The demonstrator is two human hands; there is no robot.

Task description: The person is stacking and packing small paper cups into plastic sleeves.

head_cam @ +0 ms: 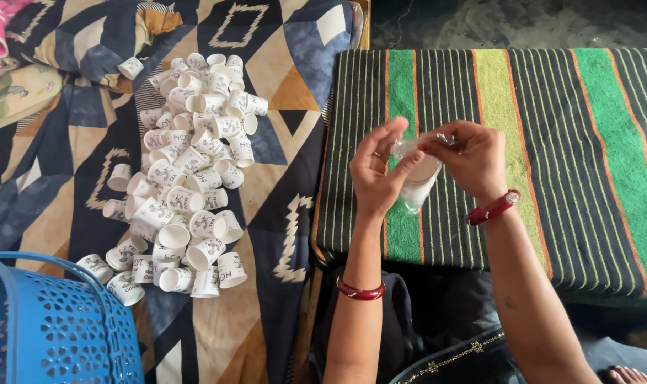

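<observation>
Both hands up over the striped green cloth (551, 142), working one stack of small white paper cups (419, 181) inside a clear plastic sleeve (409, 151). Left hand (382, 171) at 9 o'clock of the stack, fingers (393, 129) curled part-open, thumb and fingertips on the sleeve's top edge. Right hand (473, 158) at 3 o'clock, fingers pinched closed on the same plastic near the top. The stack hangs tilted between the two palms, off the cloth, bottom end pointing toward 6 o'clock. Red bangle on each wrist, ring on the left hand.

Loose pile of white paper cups (188, 178) lies at 9 o'clock of the hands, well apart, spread over a patterned blue-and-tan bedspread (281, 107). Most cups on their sides, some mouth-up. Blue perforated plastic basket (53, 327) at 8 o'clock, just beside the pile's near end. Can't tell the cup count in the sleeve.
</observation>
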